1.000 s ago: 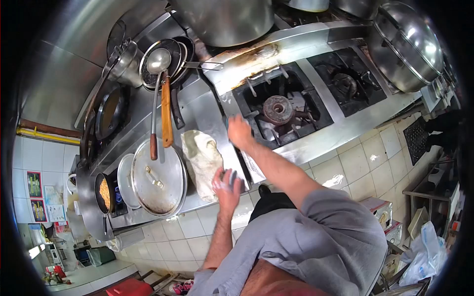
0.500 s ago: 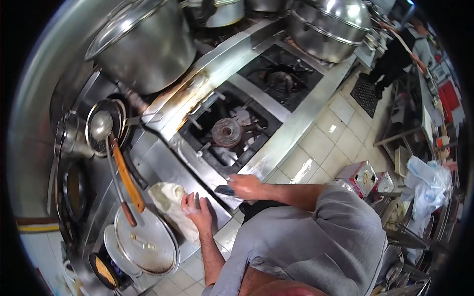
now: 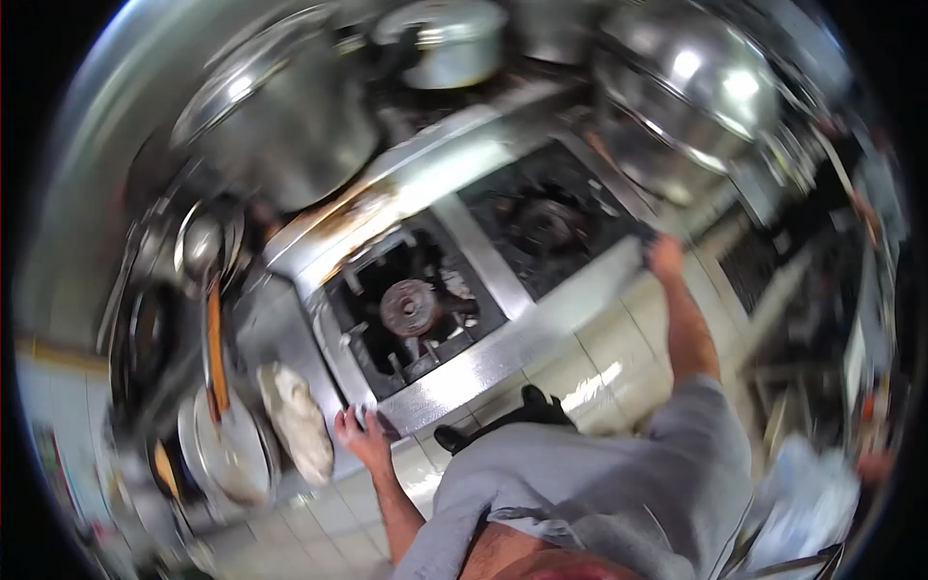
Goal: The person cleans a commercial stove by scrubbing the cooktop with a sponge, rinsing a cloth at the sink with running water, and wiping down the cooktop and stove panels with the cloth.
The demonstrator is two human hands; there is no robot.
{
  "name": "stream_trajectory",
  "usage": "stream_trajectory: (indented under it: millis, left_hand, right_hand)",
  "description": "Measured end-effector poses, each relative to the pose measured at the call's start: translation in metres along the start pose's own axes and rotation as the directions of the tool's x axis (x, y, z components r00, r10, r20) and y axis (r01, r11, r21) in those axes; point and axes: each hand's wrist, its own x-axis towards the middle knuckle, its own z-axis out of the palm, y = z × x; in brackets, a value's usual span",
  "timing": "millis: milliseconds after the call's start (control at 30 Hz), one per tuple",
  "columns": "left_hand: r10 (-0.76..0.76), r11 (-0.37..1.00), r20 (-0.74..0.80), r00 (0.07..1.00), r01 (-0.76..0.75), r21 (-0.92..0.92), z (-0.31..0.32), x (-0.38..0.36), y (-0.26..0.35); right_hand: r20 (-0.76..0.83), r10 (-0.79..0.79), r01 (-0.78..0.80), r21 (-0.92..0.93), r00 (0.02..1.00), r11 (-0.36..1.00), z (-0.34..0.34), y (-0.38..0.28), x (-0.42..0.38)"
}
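My left hand [image 3: 365, 443] is at the near left corner of the stove [image 3: 454, 387], its fingers spread and apart. Just left of it, a crumpled off-white cloth [image 3: 295, 425] lies on the steel counter. My right arm is stretched out to the stove's front right edge. There my right hand [image 3: 665, 257] is closed round a small dark object [image 3: 646, 233], too blurred to name. Closest to this hand is the far burner [image 3: 547, 224]; the near burner [image 3: 410, 305] lies between my two hands.
A large steel pot [image 3: 280, 126] and a white pot [image 3: 445, 48] stand behind the burners. A big domed steel vessel [image 3: 686, 97] is at the far right. A ladle [image 3: 201, 246] and a round lid [image 3: 232, 449] lie at left. Plastic bags [image 3: 802, 503] hang at lower right.
My right hand has swung from the stove's near left corner to its far right front edge, still with the dark object. My left hand has come off the cloth. The view has shifted.
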Motion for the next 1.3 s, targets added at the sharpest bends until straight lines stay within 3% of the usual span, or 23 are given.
stream_trajectory:
  millis: [33,67,100,133,167,200,233,267,300,333,367,400,433,467,567,667,733,900,967,1033,1100,1167,1300]
  left_hand:
    - [-0.002,0.999,0.04,0.999,0.004,-0.05,0.0,-0.007,0.005]
    - [-0.051,0.998,0.022,0.998,0.052,-0.026,-0.001,-0.014,0.015]
    - [-0.091,0.996,0.018,0.996,0.091,-0.011,0.001,-0.022,0.025]
    - [-0.111,0.993,0.009,0.994,0.111,0.038,0.002,-0.028,0.029]
    - [-0.122,0.989,0.008,0.993,0.121,0.088,-0.001,-0.034,0.029]
    - [-0.187,0.978,-0.009,0.982,0.187,0.094,-0.002,-0.04,0.033]
    - [-0.219,0.97,-0.047,0.975,0.223,0.096,-0.001,-0.045,0.033]
    - [-0.206,0.973,-0.051,0.977,0.21,0.101,0.0,-0.05,0.031]
    - [-0.198,0.973,-0.061,0.978,0.204,0.108,0.0,-0.055,0.028]
    - [-0.201,0.977,-0.066,0.977,0.205,0.064,0.002,-0.058,0.024]
    - [-0.231,0.971,-0.058,0.971,0.234,0.048,0.003,-0.061,0.024]
    - [-0.258,0.965,-0.054,0.964,0.26,0.03,0.006,-0.062,0.026]
    - [-0.25,0.966,-0.078,0.965,0.254,0.042,0.011,-0.064,0.027]
    - [-0.229,0.972,-0.069,0.971,0.232,0.035,0.01,-0.064,0.033]
    - [-0.253,0.967,-0.003,0.967,0.253,0.01,0.006,-0.07,0.045]
    - [-0.215,0.975,-0.046,0.975,0.217,0.038,-0.011,-0.089,0.035]
    - [-0.286,0.957,0.063,0.956,0.288,-0.032,-0.033,-0.11,0.018]
    - [-0.603,0.797,0.146,0.784,0.6,0.068,-0.077,-0.205,-0.084]
    - [-0.669,0.743,0.128,0.732,0.664,0.083,-0.098,-0.243,-0.119]
    - [-0.767,0.636,0.172,0.618,0.769,0.071,-0.118,-0.277,-0.153]
    - [-0.781,0.606,0.189,0.596,0.795,-0.003,-0.132,-0.305,-0.199]
    - [-0.802,0.585,0.177,0.571,0.81,0.038,-0.165,-0.314,-0.221]
    - [-0.802,0.593,0.087,0.592,0.805,-0.012,-0.24,-0.314,-0.253]
  right_hand:
    - [-0.19,-0.171,0.141,-0.162,0.967,0.977,0.029,0.054,0.044]
    - [-0.005,-0.116,0.114,-0.163,0.993,0.98,0.026,0.075,0.081]
    - [-0.096,0.015,-0.032,-0.174,0.995,0.984,0.028,0.088,0.097]
    - [-0.114,-0.023,-0.004,-0.235,0.993,0.972,0.034,0.101,0.11]
    - [-0.036,-0.023,0.014,-0.215,0.999,0.976,0.03,0.094,0.108]
    - [0.011,-0.212,0.205,-0.314,0.977,0.927,0.057,0.12,0.117]
    - [0.034,-0.194,0.196,-0.224,0.98,0.955,0.048,0.096,0.092]
    - [0.026,-0.424,0.412,-0.294,0.905,0.862,0.049,0.077,0.058]
    - [0.027,-0.538,0.533,-0.197,0.842,0.823,0.054,0.057,0.023]
    - [0.173,-0.4,0.408,-0.006,0.9,0.913,0.052,0.016,-0.016]
    - [0.256,-0.495,0.519,-0.03,0.83,0.855,0.063,-0.01,-0.051]
    - [0.057,-0.669,0.671,-0.029,0.741,0.741,0.085,-0.028,-0.092]
    - [0.36,-0.51,0.532,0.042,0.781,0.845,0.045,-0.1,-0.137]
    - [0.308,-0.65,0.636,0.161,0.695,0.755,0.065,-0.115,-0.162]
    - [0.403,-0.792,0.709,0.371,0.459,0.6,0.051,-0.197,-0.225]
    - [0.423,-0.858,0.747,0.461,0.29,0.48,0.058,-0.24,-0.251]
    - [0.382,-0.918,0.723,0.603,0.109,0.337,0.077,-0.257,-0.256]
    - [0.319,-0.947,0.623,0.734,0.033,0.269,0.056,-0.311,-0.313]
    - [0.383,-0.923,0.487,0.811,-0.022,0.325,0.048,-0.335,-0.352]
    - [0.342,-0.937,0.457,0.846,-0.074,0.273,0.061,-0.356,-0.396]
    - [0.395,-0.912,0.347,0.875,-0.113,0.336,0.051,-0.38,-0.453]
    - [0.388,-0.913,0.35,0.878,-0.127,0.325,0.055,-0.404,-0.509]
    - [0.43,-0.861,0.381,0.869,-0.272,0.314,0.059,-0.454,-0.63]
